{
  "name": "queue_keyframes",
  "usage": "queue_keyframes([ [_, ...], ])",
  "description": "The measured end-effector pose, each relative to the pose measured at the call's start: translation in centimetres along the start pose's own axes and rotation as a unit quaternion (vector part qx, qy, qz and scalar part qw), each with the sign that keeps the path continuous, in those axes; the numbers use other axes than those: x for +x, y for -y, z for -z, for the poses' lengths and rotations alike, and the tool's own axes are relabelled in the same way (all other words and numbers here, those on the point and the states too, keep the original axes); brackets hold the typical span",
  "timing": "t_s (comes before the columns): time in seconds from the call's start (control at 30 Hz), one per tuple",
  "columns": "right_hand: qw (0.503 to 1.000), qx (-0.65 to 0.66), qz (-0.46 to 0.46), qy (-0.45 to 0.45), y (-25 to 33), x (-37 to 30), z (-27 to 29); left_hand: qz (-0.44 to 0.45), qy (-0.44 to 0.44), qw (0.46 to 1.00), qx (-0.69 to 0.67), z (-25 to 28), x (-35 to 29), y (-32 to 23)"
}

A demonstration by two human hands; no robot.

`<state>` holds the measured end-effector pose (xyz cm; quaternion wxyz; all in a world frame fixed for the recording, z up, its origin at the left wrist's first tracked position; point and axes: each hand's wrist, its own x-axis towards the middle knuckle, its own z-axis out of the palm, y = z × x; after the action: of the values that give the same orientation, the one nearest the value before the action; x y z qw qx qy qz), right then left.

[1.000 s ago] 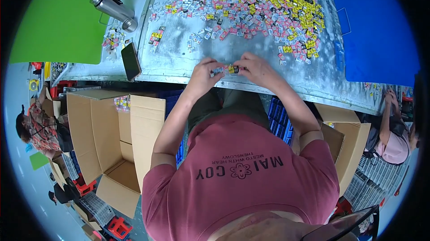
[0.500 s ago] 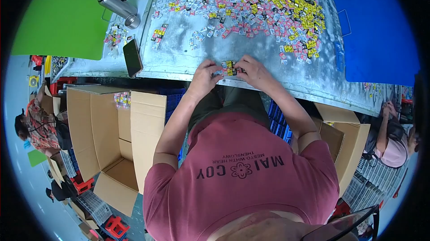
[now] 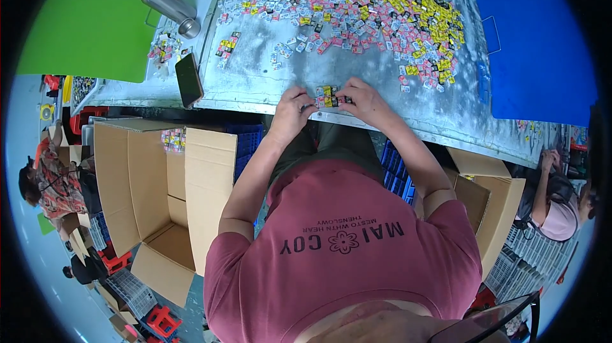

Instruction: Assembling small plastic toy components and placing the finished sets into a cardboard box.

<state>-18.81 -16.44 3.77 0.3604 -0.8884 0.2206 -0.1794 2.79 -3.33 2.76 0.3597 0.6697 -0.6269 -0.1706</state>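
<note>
At the near edge of the metal table (image 3: 255,91), a neat block of small rectangular coloured pieces (image 3: 327,96) lies flat between my hands. Yellow, black, pink and white show on it. My left hand (image 3: 294,108) has its thumb and fingers bent together against the block's left end. Against the right end, my right hand (image 3: 364,102) pinches in the same way, partly covering the pieces there. A big heap of loose small pieces (image 3: 363,11) spreads beyond my hands, white on the left, pink in the middle, yellow on the right.
A phone (image 3: 189,80), a steel flask (image 3: 164,2) and a small group of pieces (image 3: 227,46) lie to the left. Open cardboard boxes (image 3: 150,183) stand at both sides. Green (image 3: 83,18) and blue panels (image 3: 542,43) flank the table. Other people (image 3: 57,187) work nearby.
The block between my hands shows less white at its left end, and my fingers have shifted slightly around it. The heap looks the same.
</note>
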Motion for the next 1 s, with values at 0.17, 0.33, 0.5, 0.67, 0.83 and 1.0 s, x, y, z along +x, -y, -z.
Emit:
queue_keyframes([
  [0.17, 1.0, -0.002, -0.006, 0.012, -0.1, -0.2, 0.2, -0.014, -0.027, 1.0, -0.001, -0.1, -0.7, -0.5],
  [0.33, 0.998, 0.042, -0.043, 0.013, -0.3, -0.2, 0.3, -0.071, -0.046, 0.994, 0.063, -0.2, -1.4, -0.7],
  [0.5, 0.994, 0.082, -0.071, 0.008, -0.8, -0.6, 0.2, -0.088, -0.037, 0.988, 0.119, -0.8, -2.2, -1.7],
  [0.67, 0.998, 0.025, 0.013, -0.054, -1.4, -1.5, -0.7, -0.131, -0.034, 0.977, 0.167, -1.5, -3.4, -2.1],
  [0.83, 0.992, -0.017, 0.068, -0.106, -0.6, -1.5, -1.0, -0.111, -0.014, 0.972, 0.205, -2.0, -4.1, -2.2],
  [1.0, 0.986, -0.065, 0.083, -0.125, -0.3, -1.3, -1.5, -0.087, 0.013, 0.969, 0.23, -2.4, -4.7, -2.5],
])
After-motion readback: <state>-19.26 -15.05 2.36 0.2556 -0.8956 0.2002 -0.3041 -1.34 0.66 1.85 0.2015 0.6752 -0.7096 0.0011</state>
